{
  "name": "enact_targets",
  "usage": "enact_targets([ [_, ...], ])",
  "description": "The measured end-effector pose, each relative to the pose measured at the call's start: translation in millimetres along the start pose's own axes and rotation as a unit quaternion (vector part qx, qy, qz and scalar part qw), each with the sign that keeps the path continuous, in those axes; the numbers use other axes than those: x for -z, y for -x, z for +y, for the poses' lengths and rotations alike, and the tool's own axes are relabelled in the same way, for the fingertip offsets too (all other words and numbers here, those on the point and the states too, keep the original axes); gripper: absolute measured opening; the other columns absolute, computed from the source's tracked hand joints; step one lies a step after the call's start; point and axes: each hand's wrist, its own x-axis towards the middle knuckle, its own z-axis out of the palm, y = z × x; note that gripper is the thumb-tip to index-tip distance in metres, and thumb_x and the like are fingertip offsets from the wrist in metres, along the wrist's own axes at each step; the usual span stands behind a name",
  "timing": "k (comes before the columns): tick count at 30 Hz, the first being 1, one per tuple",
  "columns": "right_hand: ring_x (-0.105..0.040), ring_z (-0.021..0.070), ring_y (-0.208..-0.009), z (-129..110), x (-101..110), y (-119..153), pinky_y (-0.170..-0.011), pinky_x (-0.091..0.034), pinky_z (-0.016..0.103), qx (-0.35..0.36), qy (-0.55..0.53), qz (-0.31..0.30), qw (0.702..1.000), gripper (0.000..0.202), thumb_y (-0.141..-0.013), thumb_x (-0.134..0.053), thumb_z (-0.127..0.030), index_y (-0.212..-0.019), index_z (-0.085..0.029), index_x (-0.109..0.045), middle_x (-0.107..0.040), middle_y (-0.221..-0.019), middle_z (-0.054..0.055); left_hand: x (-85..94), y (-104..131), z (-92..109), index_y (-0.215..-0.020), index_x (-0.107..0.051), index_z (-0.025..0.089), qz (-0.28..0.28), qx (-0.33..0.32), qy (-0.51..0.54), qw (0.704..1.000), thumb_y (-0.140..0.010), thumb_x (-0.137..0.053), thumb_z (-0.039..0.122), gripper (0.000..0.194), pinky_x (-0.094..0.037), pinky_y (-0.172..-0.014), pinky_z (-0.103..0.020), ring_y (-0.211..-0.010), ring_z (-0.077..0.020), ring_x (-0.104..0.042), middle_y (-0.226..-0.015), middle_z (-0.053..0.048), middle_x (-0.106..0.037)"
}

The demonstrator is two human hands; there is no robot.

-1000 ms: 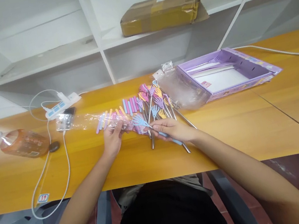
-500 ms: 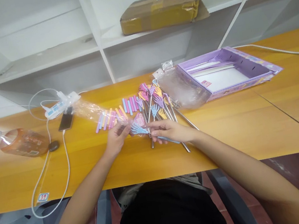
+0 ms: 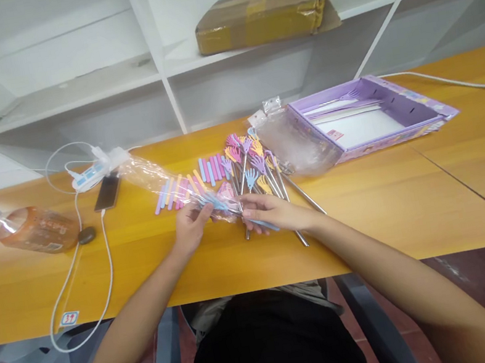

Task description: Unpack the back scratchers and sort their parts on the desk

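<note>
My left hand (image 3: 191,225) pinches the open end of a long clear plastic sleeve (image 3: 147,172). My right hand (image 3: 271,211) is closed on a back scratcher with a blue hand-shaped head (image 3: 213,201), a metal rod and a blue handle (image 3: 264,225). The blue head lies within the sleeve's end, near my left fingertips. Behind my right hand, several scratchers (image 3: 259,163) with pink, purple, yellow and blue heads are piled. Short coloured tubes (image 3: 212,170) lie in rows left of the pile.
A purple box (image 3: 357,139) stands at the right beside clear bags (image 3: 296,144). To the left are a drink bottle (image 3: 38,230), a phone (image 3: 106,191), a power strip (image 3: 94,175) and white cables. A taped carton (image 3: 261,18) sits on the shelf.
My right hand has shifted slightly left. The blue scratcher head has moved left, further into the clear sleeve at my left fingers.
</note>
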Motion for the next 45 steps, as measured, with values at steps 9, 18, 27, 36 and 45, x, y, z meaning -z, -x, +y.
enact_targets([
  [9,-0.060,0.0155,-0.071,-8,4,2,-0.067,-0.044,0.028,0.032,0.071,0.025,0.997,0.063,-0.103,-0.070,-0.056,-0.150,-0.014,-0.059,-0.068,-0.074,-0.002,12.5,-9,7,-0.085,-0.077,0.017,0.039,0.003,0.054,0.998,-0.085,-0.088,0.060,0.044,-0.057,-0.061,-0.027,-0.063,-0.0150,-0.068,-0.076,-0.004,-0.077],
  [18,-0.077,0.0229,-0.086,-9,1,3,-0.095,-0.055,0.040,0.032,0.053,-0.012,0.998,0.065,-0.102,-0.072,-0.055,-0.152,-0.015,-0.058,-0.074,-0.077,-0.002,-3.4,8,-6,-0.082,-0.079,0.017,-0.127,0.057,-0.067,0.988,-0.092,-0.076,0.070,0.054,-0.057,-0.064,-0.030,-0.063,-0.0179,-0.070,-0.071,-0.006,-0.076],
  [27,-0.072,0.0215,-0.086,-15,-1,3,-0.093,-0.052,0.037,0.047,0.086,-0.023,0.995,0.048,-0.103,-0.070,-0.057,-0.130,-0.017,-0.068,-0.073,-0.076,-0.001,6.1,2,-7,-0.081,-0.073,0.018,-0.018,0.049,0.003,0.999,-0.092,-0.075,0.072,0.055,-0.056,-0.063,-0.030,-0.063,-0.0165,-0.067,-0.070,-0.003,-0.071],
  [36,-0.044,0.0116,-0.060,-9,3,3,-0.055,-0.032,0.027,0.014,0.058,0.031,0.998,0.056,-0.103,-0.070,-0.051,-0.146,-0.016,-0.060,-0.068,-0.079,-0.001,2.4,-6,6,-0.092,-0.072,0.021,0.097,0.002,0.111,0.989,-0.087,-0.086,0.063,0.044,-0.046,-0.050,-0.023,-0.054,-0.0105,-0.059,-0.066,0.004,-0.061],
  [45,-0.052,0.0104,-0.066,-6,8,6,-0.062,-0.043,0.026,0.054,0.034,-0.037,0.997,0.036,-0.109,-0.060,-0.047,-0.127,-0.017,-0.071,-0.074,-0.106,0.006,5.1,-10,5,-0.086,-0.067,0.021,0.093,0.015,0.103,0.990,-0.086,-0.087,0.062,0.046,-0.040,-0.047,-0.021,-0.049,-0.0079,-0.050,-0.058,0.007,-0.053],
])
